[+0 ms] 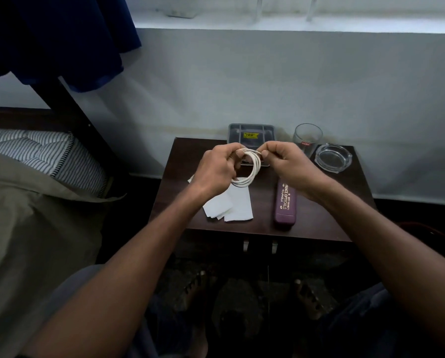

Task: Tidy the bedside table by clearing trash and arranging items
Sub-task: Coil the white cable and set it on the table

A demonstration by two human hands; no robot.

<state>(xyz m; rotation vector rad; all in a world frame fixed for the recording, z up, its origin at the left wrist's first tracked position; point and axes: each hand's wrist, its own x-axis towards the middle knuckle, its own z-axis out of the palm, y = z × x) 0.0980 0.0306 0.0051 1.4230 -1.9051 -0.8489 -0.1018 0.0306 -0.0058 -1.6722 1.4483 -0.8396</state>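
Above the dark wooden bedside table (316, 215) I hold a white cable (253, 167) wound into a small coil of several loops. My left hand (217, 169) grips the coil's left side. My right hand (287, 161) pinches the cable at the coil's top right. White folded tissue paper (231, 205) lies on the table under my left hand. A purple spectacle case (286, 202) with gold lettering lies to the right of it.
A grey compartment tray (251, 133) with a yellow label stands at the table's back, partly hidden by my hands. A clear drinking glass (307, 138) and a glass ashtray (333, 157) stand at the back right. A bed (30, 182) is on the left.
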